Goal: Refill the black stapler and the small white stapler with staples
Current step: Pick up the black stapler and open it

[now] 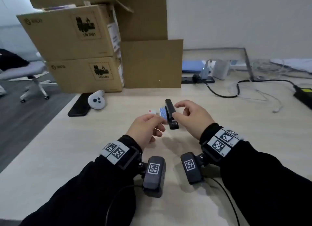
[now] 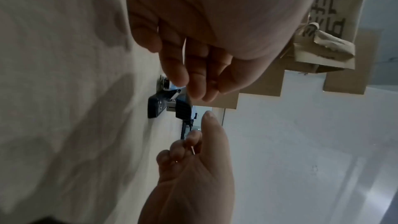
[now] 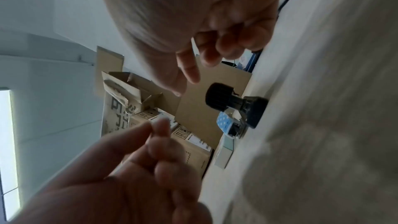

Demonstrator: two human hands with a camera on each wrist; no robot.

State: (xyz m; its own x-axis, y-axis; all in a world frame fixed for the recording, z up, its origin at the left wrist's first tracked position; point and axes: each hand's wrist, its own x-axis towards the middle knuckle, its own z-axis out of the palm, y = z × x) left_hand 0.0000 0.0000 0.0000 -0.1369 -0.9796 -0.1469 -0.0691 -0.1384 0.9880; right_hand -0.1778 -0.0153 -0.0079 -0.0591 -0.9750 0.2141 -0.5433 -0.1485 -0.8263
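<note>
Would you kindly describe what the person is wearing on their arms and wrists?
Both arms are in black long sleeves. The left wrist band and right wrist band are pale with square black-and-white tags. A dark boxy camera hangs under each, left and right, each tagged, with thin black cables trailing back. Both hands are bare.

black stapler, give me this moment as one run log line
black stapler on desk, untouched | left hand beside it, holding nothing visible | right hand beside it, holding nothing visible | refill not yet begun
</note>
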